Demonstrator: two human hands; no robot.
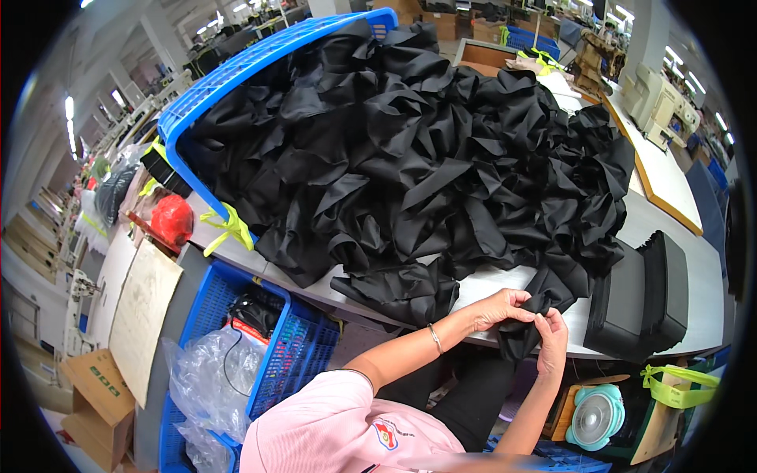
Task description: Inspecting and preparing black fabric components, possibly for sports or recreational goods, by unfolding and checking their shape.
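My left hand (505,309) and my right hand (551,331) meet at the near edge of the table, fingertips almost touching. Both pinch a piece of black fabric (516,337), which hangs down between them over the edge and runs up toward a larger heap. That heap of crumpled black fabric (410,150) spills from a tipped blue plastic basket (185,106) across the table (481,285). To the right of my hands stand two stacks of folded black pieces (623,299).
Left of my lap is a blue crate (197,307) with clear plastic bags (213,370). A red bag (171,221) lies beyond it. A small turquoise fan (595,416) sits below the table at right. A sewing machine (661,102) stands at the far right.
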